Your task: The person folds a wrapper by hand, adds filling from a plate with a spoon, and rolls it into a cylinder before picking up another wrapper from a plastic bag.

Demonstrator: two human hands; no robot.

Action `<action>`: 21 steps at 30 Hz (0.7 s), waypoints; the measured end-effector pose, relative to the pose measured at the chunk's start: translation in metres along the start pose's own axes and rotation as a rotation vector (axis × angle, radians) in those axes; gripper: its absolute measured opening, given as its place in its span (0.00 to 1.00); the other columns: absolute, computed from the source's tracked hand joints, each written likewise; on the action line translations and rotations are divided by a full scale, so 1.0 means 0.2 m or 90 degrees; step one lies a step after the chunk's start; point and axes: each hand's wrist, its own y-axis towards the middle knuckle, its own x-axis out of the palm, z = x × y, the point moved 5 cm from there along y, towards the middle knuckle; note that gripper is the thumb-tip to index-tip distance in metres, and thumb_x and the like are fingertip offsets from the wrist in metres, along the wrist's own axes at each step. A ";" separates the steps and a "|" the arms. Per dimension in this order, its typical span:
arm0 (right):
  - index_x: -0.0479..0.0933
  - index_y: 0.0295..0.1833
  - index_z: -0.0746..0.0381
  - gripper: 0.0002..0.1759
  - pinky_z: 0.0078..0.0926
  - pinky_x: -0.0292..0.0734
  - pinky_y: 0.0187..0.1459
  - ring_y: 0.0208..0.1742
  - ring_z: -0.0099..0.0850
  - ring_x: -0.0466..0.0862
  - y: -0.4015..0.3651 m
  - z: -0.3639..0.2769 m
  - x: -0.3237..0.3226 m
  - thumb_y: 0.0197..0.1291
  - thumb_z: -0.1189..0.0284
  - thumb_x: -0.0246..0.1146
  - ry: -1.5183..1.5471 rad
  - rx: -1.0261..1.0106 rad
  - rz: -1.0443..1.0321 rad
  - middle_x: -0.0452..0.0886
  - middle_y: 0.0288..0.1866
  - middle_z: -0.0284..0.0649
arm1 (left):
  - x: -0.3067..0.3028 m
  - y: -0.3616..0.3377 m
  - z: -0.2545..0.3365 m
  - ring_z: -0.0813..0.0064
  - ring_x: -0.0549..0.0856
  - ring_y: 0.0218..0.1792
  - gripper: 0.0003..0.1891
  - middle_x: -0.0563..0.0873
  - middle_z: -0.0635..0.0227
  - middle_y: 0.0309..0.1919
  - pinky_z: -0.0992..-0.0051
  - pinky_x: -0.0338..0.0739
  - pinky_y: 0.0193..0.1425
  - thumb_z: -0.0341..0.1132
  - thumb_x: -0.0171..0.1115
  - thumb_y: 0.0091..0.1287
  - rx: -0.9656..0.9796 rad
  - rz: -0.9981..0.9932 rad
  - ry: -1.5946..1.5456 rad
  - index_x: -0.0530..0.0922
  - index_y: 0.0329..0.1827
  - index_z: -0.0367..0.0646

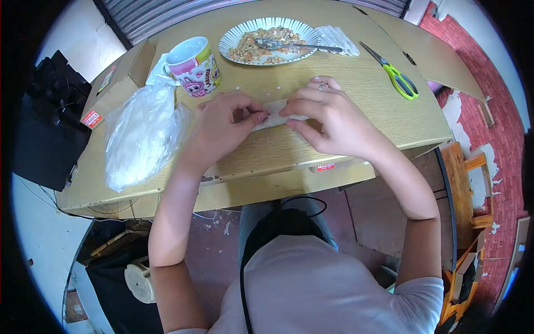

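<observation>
A small whitish, thin wrapper (276, 107) lies flat on the wooden table, between my two hands. My left hand (231, 119) has its thumb and fingers pinched together at the wrapper's left end. At the right end, my right hand (325, 114) curls over it, fingertips and thumb on its edge; a ring shows on one finger. Beyond my hands is a white fluted plate (224, 47) of chopped filling (247, 49), with a metal spoon (300, 45) resting in it. Several white rolled pieces (337, 41) lie right of the plate.
A patterned mug (194, 69) and a clear plastic bag (142, 133) stand left of my hands, near a cardboard box (125, 72). Green-handled scissors (395, 75) lie at the right. The table's front edge (267, 172) runs just below my wrists.
</observation>
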 end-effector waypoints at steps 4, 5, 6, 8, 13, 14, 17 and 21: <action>0.87 0.47 0.61 0.07 0.45 0.68 0.71 0.51 0.40 0.86 0.00 0.03 0.03 0.64 0.75 0.70 -0.005 0.020 -0.022 0.86 0.43 0.40 | -0.01 0.00 0.04 0.68 0.87 0.45 0.06 0.92 0.64 0.41 0.70 0.78 0.55 0.29 0.71 0.69 0.084 0.032 -0.001 0.90 0.45 0.38; 0.87 0.46 0.62 0.07 0.44 0.70 0.68 0.51 0.41 0.86 0.01 0.03 0.03 0.64 0.74 0.70 0.007 0.016 -0.026 0.87 0.43 0.41 | -0.01 0.00 0.06 0.67 0.88 0.46 0.06 0.93 0.64 0.41 0.70 0.79 0.55 0.29 0.71 0.68 0.151 0.048 0.071 0.90 0.45 0.39; 0.87 0.46 0.62 0.06 0.43 0.72 0.66 0.51 0.42 0.86 0.02 0.04 0.03 0.64 0.74 0.70 0.021 0.013 -0.029 0.87 0.43 0.41 | -0.01 0.00 0.07 0.67 0.88 0.46 0.06 0.93 0.64 0.41 0.70 0.79 0.55 0.29 0.71 0.68 0.151 0.048 0.071 0.90 0.45 0.39; 0.87 0.46 0.63 0.06 0.43 0.74 0.63 0.51 0.43 0.85 0.03 0.06 0.04 0.65 0.74 0.70 0.060 0.045 -0.048 0.86 0.43 0.42 | -0.01 -0.02 0.07 0.66 0.90 0.48 0.06 0.93 0.64 0.40 0.70 0.79 0.55 0.30 0.72 0.67 0.127 0.042 0.080 0.91 0.45 0.40; 0.86 0.46 0.66 0.07 0.43 0.78 0.56 0.50 0.48 0.85 0.05 0.08 0.06 0.66 0.75 0.68 0.126 0.097 -0.066 0.85 0.43 0.46 | -0.03 -0.02 0.14 0.66 0.91 0.46 0.08 0.93 0.63 0.40 0.69 0.80 0.55 0.32 0.74 0.67 0.129 0.001 0.139 0.91 0.45 0.40; 0.86 0.46 0.67 0.07 0.44 0.78 0.56 0.50 0.48 0.84 0.05 0.08 0.06 0.66 0.75 0.67 0.124 0.105 -0.063 0.85 0.43 0.47 | -0.03 -0.01 0.12 0.66 0.91 0.45 0.08 0.93 0.62 0.39 0.69 0.80 0.55 0.33 0.74 0.67 0.102 -0.016 0.125 0.91 0.45 0.39; 0.86 0.46 0.67 0.07 0.44 0.78 0.56 0.50 0.48 0.84 0.05 0.10 0.07 0.67 0.76 0.65 0.103 0.100 -0.041 0.84 0.43 0.48 | -0.03 0.03 0.07 0.67 0.91 0.43 0.09 0.93 0.61 0.38 0.68 0.81 0.53 0.34 0.74 0.67 0.060 -0.032 0.017 0.91 0.45 0.38; 0.87 0.46 0.65 0.07 0.43 0.77 0.56 0.49 0.46 0.85 0.05 0.10 0.07 0.67 0.77 0.65 0.088 0.121 -0.035 0.84 0.42 0.44 | -0.03 0.07 0.02 0.68 0.91 0.42 0.10 0.93 0.60 0.39 0.69 0.82 0.52 0.33 0.74 0.67 0.065 -0.053 -0.021 0.91 0.46 0.37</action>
